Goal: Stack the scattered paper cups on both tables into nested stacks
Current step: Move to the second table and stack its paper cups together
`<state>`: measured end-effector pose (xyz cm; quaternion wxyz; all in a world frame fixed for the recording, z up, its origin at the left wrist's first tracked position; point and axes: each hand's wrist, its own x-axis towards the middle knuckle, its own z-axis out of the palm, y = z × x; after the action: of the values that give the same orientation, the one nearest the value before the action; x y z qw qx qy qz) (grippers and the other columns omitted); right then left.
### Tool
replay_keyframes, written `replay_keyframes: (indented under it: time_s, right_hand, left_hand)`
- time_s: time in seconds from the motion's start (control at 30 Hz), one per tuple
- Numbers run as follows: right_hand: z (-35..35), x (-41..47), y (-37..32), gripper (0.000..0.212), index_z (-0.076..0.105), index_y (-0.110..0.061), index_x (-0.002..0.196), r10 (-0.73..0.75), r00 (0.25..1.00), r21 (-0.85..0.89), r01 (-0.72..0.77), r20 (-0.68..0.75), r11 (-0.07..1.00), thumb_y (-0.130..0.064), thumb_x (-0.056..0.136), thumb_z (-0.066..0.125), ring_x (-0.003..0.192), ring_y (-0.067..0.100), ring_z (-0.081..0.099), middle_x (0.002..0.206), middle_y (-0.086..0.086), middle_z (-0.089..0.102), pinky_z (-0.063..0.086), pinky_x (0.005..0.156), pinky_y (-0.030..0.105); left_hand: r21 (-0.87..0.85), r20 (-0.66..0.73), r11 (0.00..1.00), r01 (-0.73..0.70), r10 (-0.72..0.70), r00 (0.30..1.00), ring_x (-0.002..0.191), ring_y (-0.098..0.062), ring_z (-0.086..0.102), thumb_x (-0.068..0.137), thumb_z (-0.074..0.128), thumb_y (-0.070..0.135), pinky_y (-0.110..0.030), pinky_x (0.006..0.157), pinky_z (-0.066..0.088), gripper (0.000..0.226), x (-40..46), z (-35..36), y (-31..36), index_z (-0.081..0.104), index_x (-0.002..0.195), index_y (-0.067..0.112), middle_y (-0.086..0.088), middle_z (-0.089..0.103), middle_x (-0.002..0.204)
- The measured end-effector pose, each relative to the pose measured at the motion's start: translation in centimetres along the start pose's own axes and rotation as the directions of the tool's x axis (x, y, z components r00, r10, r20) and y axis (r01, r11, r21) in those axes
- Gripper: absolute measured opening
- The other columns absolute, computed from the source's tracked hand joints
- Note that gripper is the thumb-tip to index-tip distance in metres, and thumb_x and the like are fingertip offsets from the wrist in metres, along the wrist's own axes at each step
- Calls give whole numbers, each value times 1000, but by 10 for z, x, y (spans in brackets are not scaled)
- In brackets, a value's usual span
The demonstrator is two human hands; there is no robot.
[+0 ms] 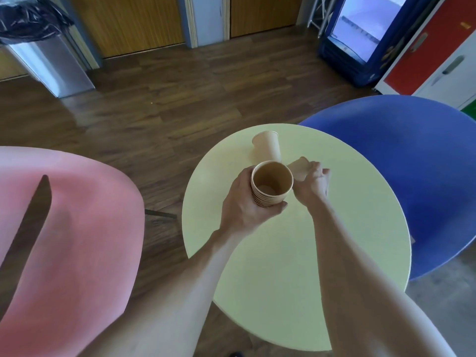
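Observation:
Over the round pale yellow table (296, 253), my left hand (244, 202) grips a nested stack of several brown paper cups (271, 185), mouth up toward me. Just to its right, my right hand (313, 182) is closed around a single paper cup (300, 167) that is tilted, its base pointing toward the stack. One more paper cup (268, 145) stands upright on the table behind the stack, apart from both hands.
A pink table (67, 240) lies to the left and a blue table (412, 163) to the right of the yellow one. A metal bin (46, 60) with a black bag stands far left. A blue fridge (360, 42) stands far right.

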<state>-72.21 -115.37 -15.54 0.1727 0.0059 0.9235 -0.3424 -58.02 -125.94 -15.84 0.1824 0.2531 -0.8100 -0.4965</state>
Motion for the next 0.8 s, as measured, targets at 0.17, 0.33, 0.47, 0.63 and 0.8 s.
replay_keyframes:
  time_s: [0.17,0.33,0.47,0.63,0.8]
  right_hand:
    - [-7,-10,0,26,60,-5,120,-90,975,96,111,-201,989,-17,97,54,104,31,58,116,9,58,43,80,32]
    - [-30,-47,-25,15,62,-9,98,-249,833,213,393,-494,894,-23,96,58,88,27,63,95,6,66,50,79,36]
    - [-46,-87,-46,17,63,-9,92,-307,681,242,584,-665,775,-25,93,62,71,21,60,82,3,67,50,61,38]
    - [-49,-119,-43,17,64,-5,88,-452,611,145,684,-650,715,-22,89,65,61,22,51,75,1,59,40,57,24]
    - [-39,-127,-28,16,68,-10,90,-628,623,-46,692,-466,720,-25,87,64,66,14,42,81,-3,59,39,56,28]
  left_hand:
    - [6,-8,1000,1,-1,1000,114,-5,62,54,93,51,-40,89,56,85,0,1,1,50,127,38,23,64,120]
    - [27,2,999,30,-30,1000,109,-5,64,54,92,53,-38,88,57,83,2,2,4,50,125,38,22,65,116]
    - [31,8,999,20,-21,1000,109,-9,64,54,93,55,-41,89,56,88,4,3,4,51,128,34,19,65,118]
    - [18,9,999,29,-30,1000,108,-11,65,54,91,54,-38,89,56,89,1,3,7,50,130,32,16,66,118]
    - [12,48,999,47,-47,998,97,-13,65,53,78,58,-35,78,55,81,-2,2,14,50,123,31,14,67,109]
